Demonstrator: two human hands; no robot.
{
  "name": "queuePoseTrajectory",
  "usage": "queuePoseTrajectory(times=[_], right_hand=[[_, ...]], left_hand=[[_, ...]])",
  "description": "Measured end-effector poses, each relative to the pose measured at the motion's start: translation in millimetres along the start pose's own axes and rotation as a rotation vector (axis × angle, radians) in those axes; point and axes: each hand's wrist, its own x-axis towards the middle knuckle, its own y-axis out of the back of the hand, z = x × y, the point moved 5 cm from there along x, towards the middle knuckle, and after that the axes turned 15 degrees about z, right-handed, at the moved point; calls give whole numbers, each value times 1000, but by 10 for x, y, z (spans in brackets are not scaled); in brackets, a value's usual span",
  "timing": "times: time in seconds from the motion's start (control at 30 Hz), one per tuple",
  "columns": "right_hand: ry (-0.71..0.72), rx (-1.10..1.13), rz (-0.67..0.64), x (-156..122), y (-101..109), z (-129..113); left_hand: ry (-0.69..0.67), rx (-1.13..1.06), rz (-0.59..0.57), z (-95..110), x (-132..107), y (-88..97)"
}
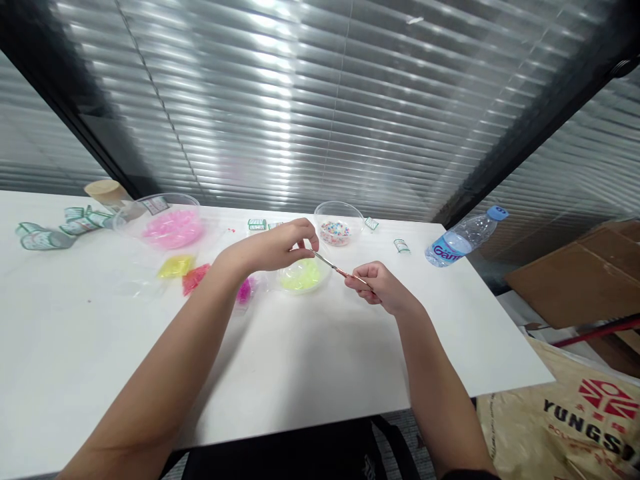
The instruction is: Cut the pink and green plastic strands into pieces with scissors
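My right hand (376, 285) is closed around a thin metal tool with a reddish handle (336, 268), its tip pointing up and left. My left hand (285, 245) pinches something tiny at that tip; I cannot make out what it is. Both hands hover just above a clear bowl of yellow-green beads (301, 275) on the white table (300, 360). A clear bowl of mixed-colour beads (338, 227) stands a little behind the hands.
A large clear bowl of pink beads (170, 225) stands at the left, with yellow (175, 267), red (195, 277) and magenta (245, 291) bead bags near it. Small labelled packets (45, 237) lie far left. A water bottle (463, 241) lies at the right edge. Cardboard (575, 280) sits beyond the table.
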Motion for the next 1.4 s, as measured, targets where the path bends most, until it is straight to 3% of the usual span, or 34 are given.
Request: queuePoseTrajectory(times=[0.97,1.4], right_hand=[[43,-61,13,6,-6,13],[-20,-142,-20,-18,-60,13]], left_hand=[[55,16,3,-71,-3,-29],[182,136,-137,-156,-33,-114]])
